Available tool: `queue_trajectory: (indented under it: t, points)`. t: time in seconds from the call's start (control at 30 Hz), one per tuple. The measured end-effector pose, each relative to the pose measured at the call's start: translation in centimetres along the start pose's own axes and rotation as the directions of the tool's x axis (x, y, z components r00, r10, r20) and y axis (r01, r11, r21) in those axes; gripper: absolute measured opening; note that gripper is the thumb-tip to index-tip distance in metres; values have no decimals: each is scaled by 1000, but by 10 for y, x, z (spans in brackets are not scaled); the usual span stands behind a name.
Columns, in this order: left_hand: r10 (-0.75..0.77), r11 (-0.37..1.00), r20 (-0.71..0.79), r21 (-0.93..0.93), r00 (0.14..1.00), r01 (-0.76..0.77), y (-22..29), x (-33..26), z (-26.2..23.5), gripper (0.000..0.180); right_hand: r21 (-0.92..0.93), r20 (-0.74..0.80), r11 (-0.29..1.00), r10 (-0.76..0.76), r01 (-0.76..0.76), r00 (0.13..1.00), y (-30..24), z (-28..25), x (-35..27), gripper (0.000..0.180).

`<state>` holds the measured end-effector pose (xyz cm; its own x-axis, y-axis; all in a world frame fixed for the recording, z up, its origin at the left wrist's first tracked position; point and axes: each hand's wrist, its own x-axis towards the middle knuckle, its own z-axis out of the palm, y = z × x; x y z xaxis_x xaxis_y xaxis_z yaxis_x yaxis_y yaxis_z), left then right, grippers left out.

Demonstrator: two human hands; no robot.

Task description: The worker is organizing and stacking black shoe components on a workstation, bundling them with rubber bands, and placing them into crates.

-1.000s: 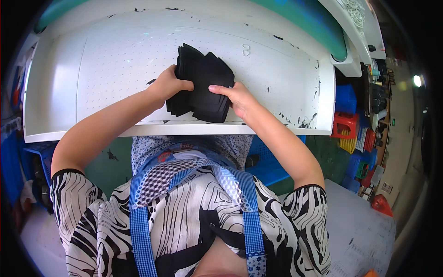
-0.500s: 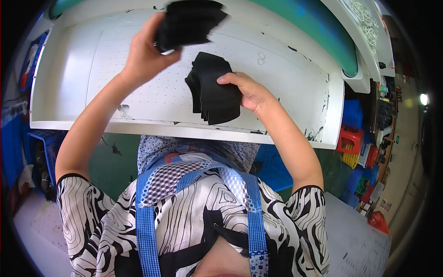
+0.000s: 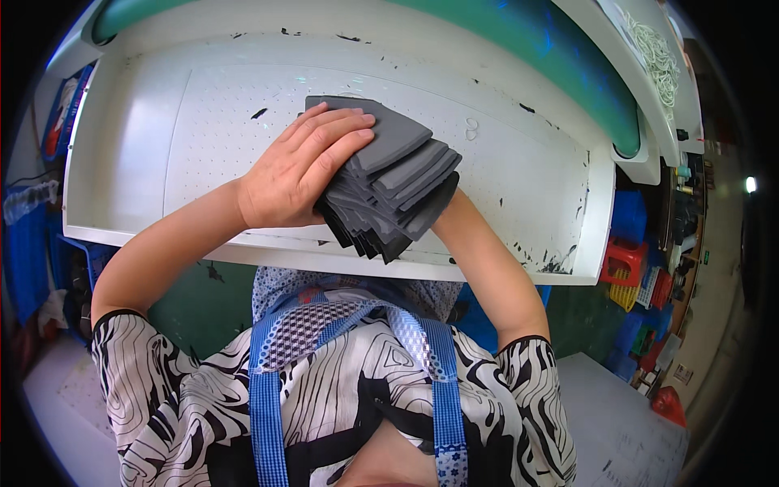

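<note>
A thick, fanned stack of cut sheet pieces [image 3: 393,174], grey on the upper faces and black lower down, is held over the white tray-like table. The pieces look soft, like thin foam or cloth, and their edges do not line up. My left hand [image 3: 304,166] lies over the stack's left side, fingers stretched across the top piece; its thumb is out of sight. From the right, my right hand [image 3: 445,215] reaches behind and under the stack. Only the wrist area shows, as the pieces cover its fingers.
The white table [image 3: 519,178] has raised edges, a dotted perforated surface and scattered black scraps. A green roller [image 3: 560,65] spans its far side. White strings [image 3: 652,61] lie on a ledge at upper right. Beyond the right edge are a red stool [image 3: 623,261] and coloured baskets.
My left hand has come down and right, bringing its black pieces to those in my right hand. They now form one stack with grey faces up. My right hand has gone behind it.
</note>
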<state>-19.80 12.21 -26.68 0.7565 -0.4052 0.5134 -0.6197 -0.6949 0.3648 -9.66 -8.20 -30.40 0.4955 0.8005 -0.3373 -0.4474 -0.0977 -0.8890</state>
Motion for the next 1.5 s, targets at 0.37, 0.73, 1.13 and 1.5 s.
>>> queue_trajectory:
  t: [0.37,0.73,1.13,1.5]
  points:
    - [-242,965,61,-88,968,247,-31,20,16,100,45,-307,957,286,-286,908,-21,-5,6,46]
    - [-536,838,480,400,694,371,-11,93,60,113,-493,-504,824,-533,281,679,-30,-98,4,36]
    - [-563,786,210,435,799,439,-5,60,58,122,-319,-165,868,-446,380,880,-12,-64,22,39]
    - [-551,797,269,449,790,403,-15,63,57,114,-159,-262,904,-426,397,866,-4,-57,24,43]
